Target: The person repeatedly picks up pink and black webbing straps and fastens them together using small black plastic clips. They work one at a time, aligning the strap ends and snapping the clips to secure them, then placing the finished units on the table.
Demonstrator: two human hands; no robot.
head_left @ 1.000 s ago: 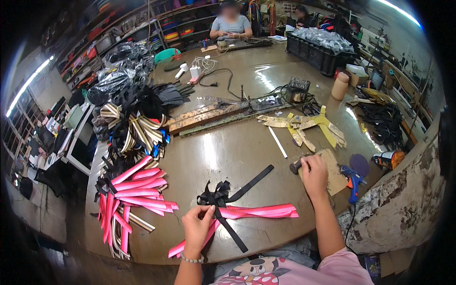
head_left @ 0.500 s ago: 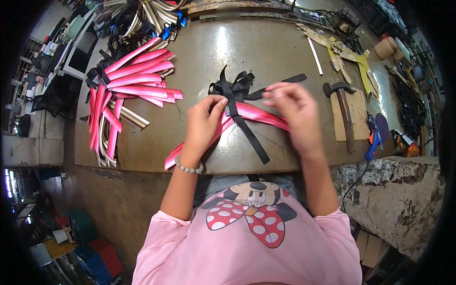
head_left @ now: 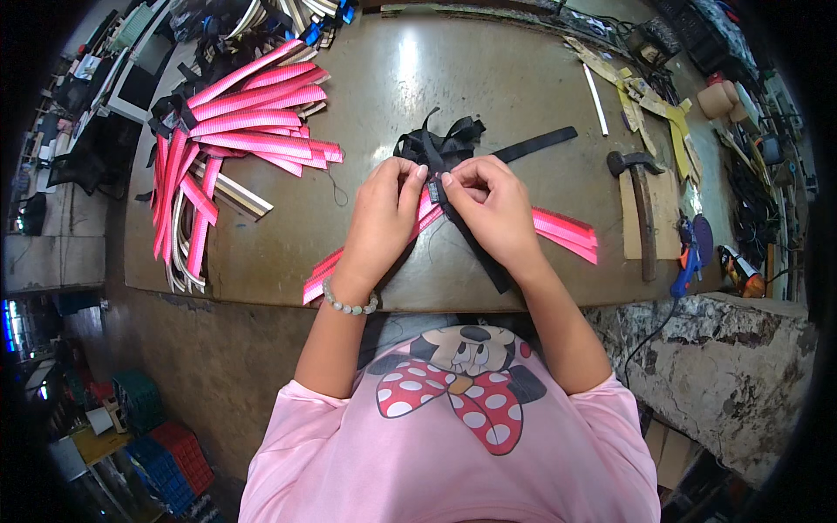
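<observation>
Both hands meet over a bundle of pink webbing straps, whose ends spread out to the left and right beneath them. Black webbing straps lie across this bundle, looped at the far side, with one end stretching right and another hanging toward the table's near edge. My left hand, a beaded bracelet on its wrist, is closed in a pinch on the black strap where it crosses the pink ones. Thumb against fingers, my right hand pinches the same black strap close beside it. The fingertips cover the exact grip.
A large pile of pink straps with black ties lies on the left of the brown table. On the right are a hammer on cardboard, a blue glue gun, a white stick and yellow strips.
My right hand has come in from the right to the crossing and closed on the black strap beside my left hand. The view has shifted slightly.
</observation>
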